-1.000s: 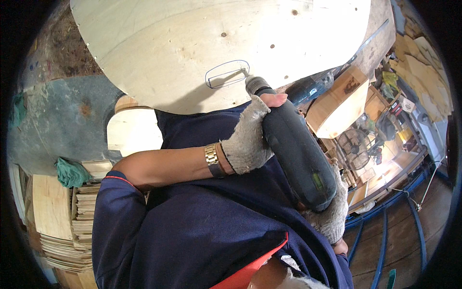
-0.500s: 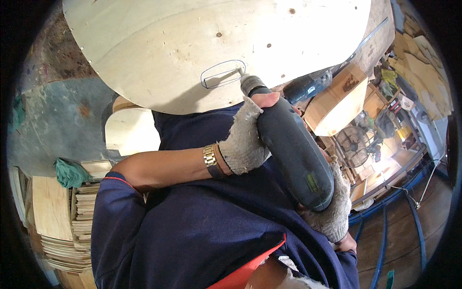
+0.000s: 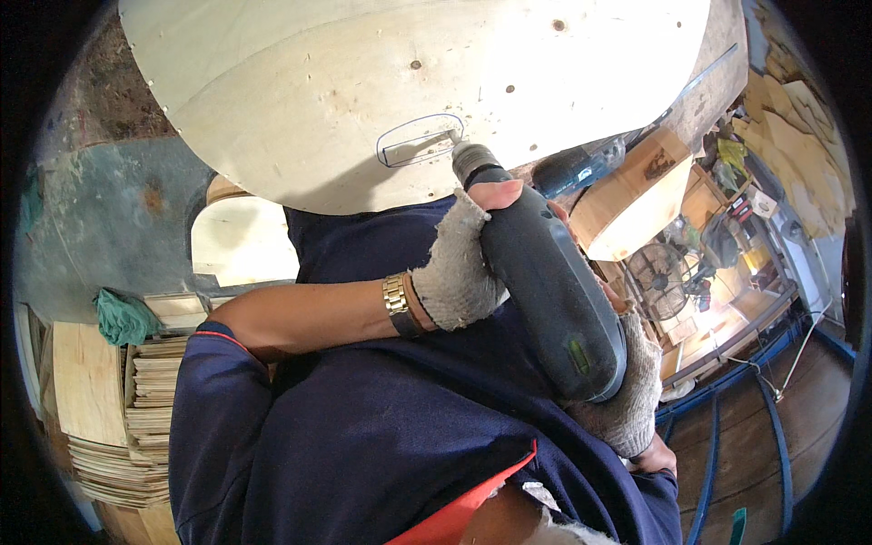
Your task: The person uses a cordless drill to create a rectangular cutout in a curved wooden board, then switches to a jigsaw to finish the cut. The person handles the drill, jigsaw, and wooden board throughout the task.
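A dark grey power drill (image 3: 554, 282) slants across my front, its bit meeting a pale plywood panel (image 3: 318, 100) with rounded edges. The bit stands at the right end of a slot shape (image 3: 422, 147) outlined in blue pen, with small wood specks around it. My left hand (image 3: 463, 254), in a worn fingerless knit glove, is wrapped round the drill's front, thumb on top behind the chuck (image 3: 474, 163). On the drill's far side, my right hand (image 3: 636, 391), gloved likewise, grips it toward the rear; the drill hides most of those fingers.
Beside the panel lie a blue power tool (image 3: 581, 168) and a curved wooden piece (image 3: 636, 200). A black fan (image 3: 658, 272) stands at right. Thin boards (image 3: 150, 400) are stacked at lower left under a green cloth (image 3: 125, 316). Another pale panel (image 3: 241, 241) lies left.
More wood specks show around the bit. The drill's rear has shifted slightly left in view; both hands keep their hold.
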Demonstrator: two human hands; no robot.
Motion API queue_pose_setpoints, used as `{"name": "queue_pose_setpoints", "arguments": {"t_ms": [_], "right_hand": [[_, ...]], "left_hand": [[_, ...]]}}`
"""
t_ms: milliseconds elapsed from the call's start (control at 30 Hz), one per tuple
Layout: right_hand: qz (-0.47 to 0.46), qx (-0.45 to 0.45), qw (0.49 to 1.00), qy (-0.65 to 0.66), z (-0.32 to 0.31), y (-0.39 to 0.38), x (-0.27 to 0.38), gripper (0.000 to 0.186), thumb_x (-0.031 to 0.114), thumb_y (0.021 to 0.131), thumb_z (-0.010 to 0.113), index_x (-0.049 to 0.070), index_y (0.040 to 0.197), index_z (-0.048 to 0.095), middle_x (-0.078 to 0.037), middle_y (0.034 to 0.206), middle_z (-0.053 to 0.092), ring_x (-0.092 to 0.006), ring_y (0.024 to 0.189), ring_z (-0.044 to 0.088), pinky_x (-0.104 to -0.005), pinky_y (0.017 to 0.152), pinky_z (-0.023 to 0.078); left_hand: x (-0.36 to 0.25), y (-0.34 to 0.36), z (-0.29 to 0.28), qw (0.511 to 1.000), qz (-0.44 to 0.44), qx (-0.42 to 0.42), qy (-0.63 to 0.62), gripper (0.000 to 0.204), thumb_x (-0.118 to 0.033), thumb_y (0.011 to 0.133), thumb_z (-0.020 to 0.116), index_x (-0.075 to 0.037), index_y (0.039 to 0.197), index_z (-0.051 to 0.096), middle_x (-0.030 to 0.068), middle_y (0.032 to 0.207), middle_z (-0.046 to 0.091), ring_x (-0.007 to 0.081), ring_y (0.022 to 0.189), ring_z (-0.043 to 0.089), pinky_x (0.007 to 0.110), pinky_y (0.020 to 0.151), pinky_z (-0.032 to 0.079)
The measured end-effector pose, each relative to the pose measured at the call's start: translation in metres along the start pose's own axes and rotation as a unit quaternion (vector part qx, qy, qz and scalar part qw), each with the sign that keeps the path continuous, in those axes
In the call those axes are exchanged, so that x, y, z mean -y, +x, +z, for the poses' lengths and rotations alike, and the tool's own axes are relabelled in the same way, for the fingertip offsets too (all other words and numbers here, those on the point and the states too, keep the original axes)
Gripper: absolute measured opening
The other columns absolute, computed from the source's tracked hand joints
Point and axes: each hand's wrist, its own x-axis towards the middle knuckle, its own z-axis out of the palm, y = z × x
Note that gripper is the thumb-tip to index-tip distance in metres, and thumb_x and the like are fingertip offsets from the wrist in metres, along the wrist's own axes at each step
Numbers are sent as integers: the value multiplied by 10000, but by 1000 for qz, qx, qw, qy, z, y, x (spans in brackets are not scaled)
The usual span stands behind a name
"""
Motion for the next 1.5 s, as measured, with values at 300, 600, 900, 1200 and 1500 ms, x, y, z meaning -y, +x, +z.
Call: {"name": "queue_pose_setpoints", "arguments": {"t_ms": [300, 600, 900, 1200, 1500], "right_hand": [[-17, 25, 999, -13, -2, 4, -9, 1030, 256, 644, 939, 174, 1538, 433, -169, 1091, 761, -335, 1007, 756, -433, 872, 599], [6, 39, 998, 50, -6, 6, -3, 822, 124, 696, 893, -3, 1417, 519, -188, 1308, 661, -253, 1195, 660, -386, 1016, 515], [-37, 10, 998, -47, -6, 10, -14, 950, 137, 627, 877, 76, 1486, 475, -185, 1190, 712, -315, 1101, 714, -422, 955, 550], [-17, 56, 995, -79, -16, 7, -31, 879, 272, 669, 844, -2, 1432, 505, -232, 1284, 644, -371, 1228, 622, -450, 1060, 472], [-56, -24, 997, -49, -1, 3, -34, 791, 142, 552, 822, 71, 1306, 589, -207, 1118, 704, -403, 1040, 700, -459, 922, 534]], "left_hand": [[1, 2, -4, 1000, -4, -7, -17, 810, -671, 838, 573, 72, 1159, 599, 238, 1115, 648, 334, 998, 689, 466, 893, 587], [4, 5, -8, 999, 12, 9, -33, 783, -662, 865, 543, 59, 1168, 584, 218, 1097, 641, 348, 1010, 685, 475, 903, 583], [3, 9, -5, 999, 30, -11, -31, 747, -608, 854, 612, 63, 1183, 588, 235, 1113, 646, 348, 1028, 683, 477, 917, 587], [4, 5, 1, 993, 55, 5, -102, 547, -458, 902, 727, 30, 1121, 613, 174, 1018, 684, 290, 957, 707, 423, 938, 592], [-25, 33, -13, 974, -6, -30, -226, 605, -639, 958, 555, -35, 941, 597, 158, 892, 643, 297, 900, 678, 517, 982, 551]]}}
